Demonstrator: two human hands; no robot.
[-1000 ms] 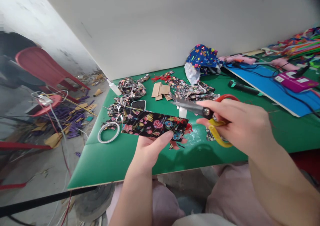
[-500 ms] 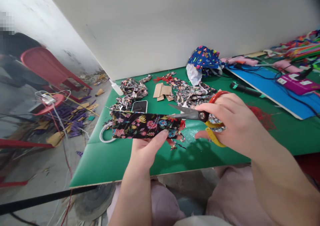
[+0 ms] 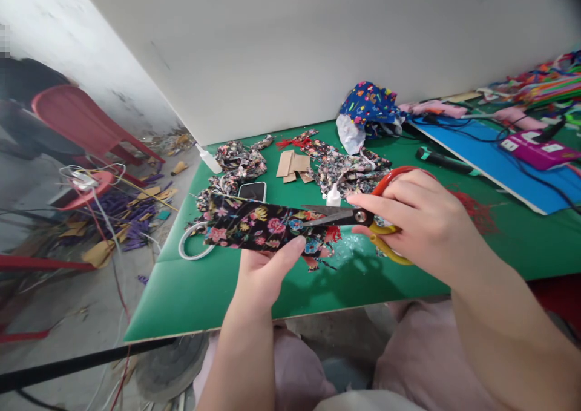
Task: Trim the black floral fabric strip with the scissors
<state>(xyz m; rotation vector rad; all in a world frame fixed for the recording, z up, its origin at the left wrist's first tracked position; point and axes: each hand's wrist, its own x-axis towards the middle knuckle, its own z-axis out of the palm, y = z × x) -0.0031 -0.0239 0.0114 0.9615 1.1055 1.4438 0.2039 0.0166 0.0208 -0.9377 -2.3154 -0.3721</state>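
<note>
My left hand (image 3: 272, 272) is closed on a black floral fabric strip (image 3: 254, 224), thumb on top near its right end, fingers mostly hidden beneath. My right hand (image 3: 417, 217) grips scissors (image 3: 363, 217) with red and yellow handles. Their dark blades lie across the strip's right end; I cannot tell whether they touch a cut edge. Small scraps (image 3: 318, 264) and red threads (image 3: 333, 234) show around that end. Behind the strip lie a phone (image 3: 253, 191), a white glue bottle (image 3: 333, 197) and a white ring, perhaps a tape roll (image 3: 188, 241).
Floral scraps (image 3: 240, 160) and brown cardboard pieces (image 3: 294, 165) lie on the green table (image 3: 181, 302). Blue printed cloth (image 3: 370, 108), a blue board (image 3: 494, 163) and pink glue guns (image 3: 436, 109) with cables are at the back right. A red chair (image 3: 77, 117) and a person stand left.
The scissor blades have come closer together and dropped lower over the strip's right end. The strip has tilted slightly, its left end rising.
</note>
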